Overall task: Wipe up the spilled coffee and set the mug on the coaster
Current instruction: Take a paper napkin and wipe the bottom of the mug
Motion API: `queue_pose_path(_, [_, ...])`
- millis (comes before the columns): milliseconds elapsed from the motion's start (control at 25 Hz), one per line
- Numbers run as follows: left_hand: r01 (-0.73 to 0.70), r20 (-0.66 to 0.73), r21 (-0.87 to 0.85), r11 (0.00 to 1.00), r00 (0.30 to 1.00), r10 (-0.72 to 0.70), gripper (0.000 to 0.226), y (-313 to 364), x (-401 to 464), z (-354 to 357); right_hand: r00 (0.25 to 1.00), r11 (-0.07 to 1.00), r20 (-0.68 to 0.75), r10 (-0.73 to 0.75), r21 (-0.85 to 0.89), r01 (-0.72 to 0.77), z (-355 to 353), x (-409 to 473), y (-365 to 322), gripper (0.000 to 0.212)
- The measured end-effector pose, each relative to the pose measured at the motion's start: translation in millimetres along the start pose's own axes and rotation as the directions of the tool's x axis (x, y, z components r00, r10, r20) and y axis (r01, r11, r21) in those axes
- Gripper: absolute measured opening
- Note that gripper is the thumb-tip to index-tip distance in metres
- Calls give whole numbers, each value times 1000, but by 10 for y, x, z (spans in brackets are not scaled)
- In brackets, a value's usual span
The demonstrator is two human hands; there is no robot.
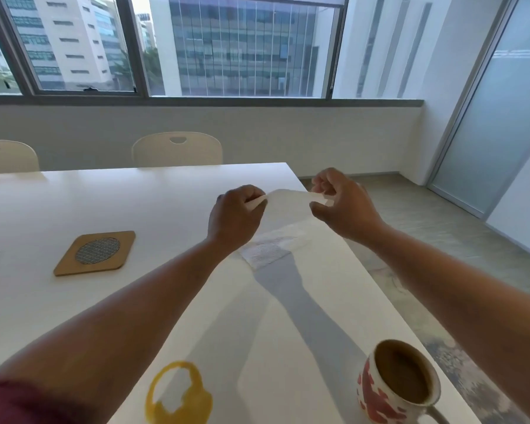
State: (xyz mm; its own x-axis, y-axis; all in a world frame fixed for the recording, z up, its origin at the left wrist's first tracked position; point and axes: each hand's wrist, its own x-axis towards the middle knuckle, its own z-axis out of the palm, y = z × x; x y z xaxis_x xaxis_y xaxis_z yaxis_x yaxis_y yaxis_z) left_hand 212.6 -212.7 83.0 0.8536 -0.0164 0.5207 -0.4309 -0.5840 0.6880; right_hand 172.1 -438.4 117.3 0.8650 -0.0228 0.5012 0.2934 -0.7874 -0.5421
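Note:
A white paper napkin is held up above the white table, stretched between both hands. My left hand pinches its left corner and my right hand pinches its right corner. A folded napkin lies flat on the table beneath them. The ring-shaped coffee spill sits at the near edge, by my left forearm. A white mug with red patches, holding coffee, stands at the near right. The wooden coaster with a mesh centre lies to the left.
The table's right edge runs diagonally past the mug, with grey floor beyond it. Two cream chairs stand at the far side under the windows. A frosted glass door is at the right.

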Motion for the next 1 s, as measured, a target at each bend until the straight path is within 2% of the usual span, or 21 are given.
queue_pose_path(80, [9, 28, -73, 997, 1000, -7, 9, 39, -110, -297, 999, 998, 30, 28, 61, -30, -23, -125, -210, 36])
queue_pose_path(240, [74, 137, -217, 973, 990, -45, 9, -12, -463, -948, 997, 973, 40, 65, 218, -72, 28, -405, -584, 4])
queue_pose_path(360, [157, 204, -397, 904, 976, -80, 11, -102, -771, -1475, 988, 897, 105, 116, 415, -149, 84, -620, -908, 11])
queue_pose_path(520, [388, 350, -644, 659, 916, -198, 34, -395, -1278, -1876, 965, 704, 235, 119, 665, -249, 208, -897, -1282, 15])
queue_pose_path(640, [497, 450, -669, 553, 863, -230, 36, -573, -1669, -1896, 930, 570, 327, 170, 737, -363, 339, -1050, -1441, 14])
queue_pose_path(840, [606, 489, -658, 447, 795, -359, 35, -574, -2028, -1928, 833, 395, 467, 296, 735, -552, 594, -1405, -1594, 17])
queue_pose_path(1000, [634, 492, -639, 436, 773, -401, 33, -517, -2175, -1970, 755, 103, 566, 331, 774, -625, 764, -1741, -1630, 24])
